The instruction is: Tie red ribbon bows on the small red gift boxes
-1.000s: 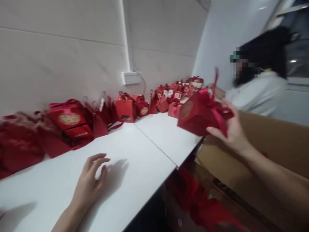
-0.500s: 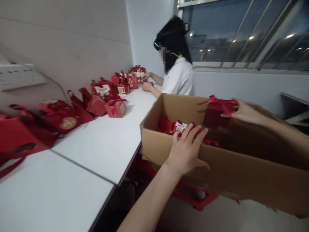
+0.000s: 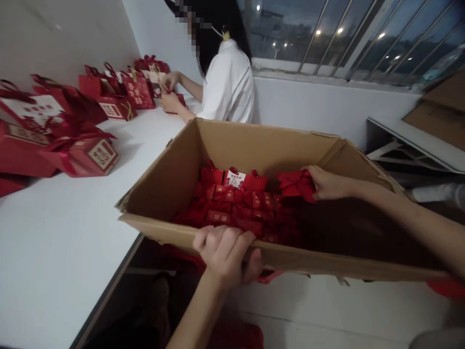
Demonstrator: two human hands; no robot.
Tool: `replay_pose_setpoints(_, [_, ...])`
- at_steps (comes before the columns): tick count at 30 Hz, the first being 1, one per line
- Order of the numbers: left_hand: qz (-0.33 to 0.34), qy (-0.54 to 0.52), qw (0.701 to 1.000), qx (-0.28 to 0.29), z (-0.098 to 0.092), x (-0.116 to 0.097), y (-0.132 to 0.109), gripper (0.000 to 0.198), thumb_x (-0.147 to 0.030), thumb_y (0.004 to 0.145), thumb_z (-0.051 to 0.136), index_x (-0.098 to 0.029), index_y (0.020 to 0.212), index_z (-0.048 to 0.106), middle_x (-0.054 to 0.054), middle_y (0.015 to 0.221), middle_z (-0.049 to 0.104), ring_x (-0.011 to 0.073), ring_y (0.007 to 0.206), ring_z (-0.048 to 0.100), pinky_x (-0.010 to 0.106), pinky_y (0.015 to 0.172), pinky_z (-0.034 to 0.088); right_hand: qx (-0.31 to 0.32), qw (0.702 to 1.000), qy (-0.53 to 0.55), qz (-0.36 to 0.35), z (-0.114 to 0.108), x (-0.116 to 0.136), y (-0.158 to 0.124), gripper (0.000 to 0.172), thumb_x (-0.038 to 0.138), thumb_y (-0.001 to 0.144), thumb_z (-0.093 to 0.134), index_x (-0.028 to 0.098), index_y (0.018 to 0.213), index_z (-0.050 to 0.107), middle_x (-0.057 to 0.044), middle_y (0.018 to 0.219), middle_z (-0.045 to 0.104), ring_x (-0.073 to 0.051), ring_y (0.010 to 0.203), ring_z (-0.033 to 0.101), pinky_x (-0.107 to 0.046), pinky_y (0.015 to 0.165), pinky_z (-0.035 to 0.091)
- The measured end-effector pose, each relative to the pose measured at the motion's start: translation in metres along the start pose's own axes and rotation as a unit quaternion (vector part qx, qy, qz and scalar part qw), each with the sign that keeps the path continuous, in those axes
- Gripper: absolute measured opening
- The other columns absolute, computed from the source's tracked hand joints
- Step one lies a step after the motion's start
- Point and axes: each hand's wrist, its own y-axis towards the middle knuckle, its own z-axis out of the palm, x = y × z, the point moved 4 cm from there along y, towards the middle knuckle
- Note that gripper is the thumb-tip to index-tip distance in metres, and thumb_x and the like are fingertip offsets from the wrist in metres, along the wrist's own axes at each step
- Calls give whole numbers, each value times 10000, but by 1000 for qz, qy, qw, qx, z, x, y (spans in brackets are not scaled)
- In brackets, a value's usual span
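Observation:
A large open cardboard box (image 3: pixel 254 133) stands in front of me, beside the white table. My left hand (image 3: pixel 227 252) is closed over its near rim, fingers hooked inside and thumb outside. Within the box, my right hand (image 3: pixel 327 183) grips a red gift box (image 3: pixel 295 184) with a ribbon bow by its right side. Several red gift boxes (image 3: pixel 250 213) lie packed in rows at the left part of the cardboard box, one with a white printed panel. The dark right part of the inside is hard to make out.
Red gift bags and boxes (image 3: pixel 80 155) line the white table (image 3: pixel 105 218) along the wall. At its far end a co-worker in a white shirt (image 3: pixel 232 87) handles a red item with both hands. Behind are a barred window (image 3: pixel 308 39) and, at right, a white table-like piece (image 3: pixel 417 140).
My right hand has lowered the red gift box into the cardboard box. My left hand has gone from spread fingers to closing on the near rim. The view has tilted down and shifted right.

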Motion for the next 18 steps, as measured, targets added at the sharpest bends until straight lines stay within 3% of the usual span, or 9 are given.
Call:
replay_pose_setpoints(6, [5, 5, 1000, 7, -3, 2, 0, 196, -240, 786, 403, -226, 747, 594, -5, 588, 567, 174, 641, 460, 372, 738, 264, 77, 996, 30, 38, 29, 1, -3, 578, 291, 445, 764, 151, 958, 537, -88, 923, 537, -249, 806, 595, -376, 750, 490])
replay_pose_setpoints(12, [16, 17, 1000, 0, 0, 5, 1, 227, -275, 821, 369, -239, 746, 581, -23, 579, 572, 153, 586, 451, 370, 743, 245, 147, 987, 24, 55, 46, 6, -7, 844, 351, 476, 758, 114, 1225, 449, -161, 1132, 482, -313, 932, 590, -454, 867, 470])
replay_pose_setpoints(18, [18, 19, 1000, -13, 3, 5, 1, 249, -279, 835, 354, -256, 734, 581, -16, 566, 561, 181, 659, 417, 376, 788, 230, 142, 977, 161, 14, 81, 19, -27, 728, 277, 394, 794, 141, 1074, 576, -89, 1033, 563, -283, 993, 561, -420, 888, 473])
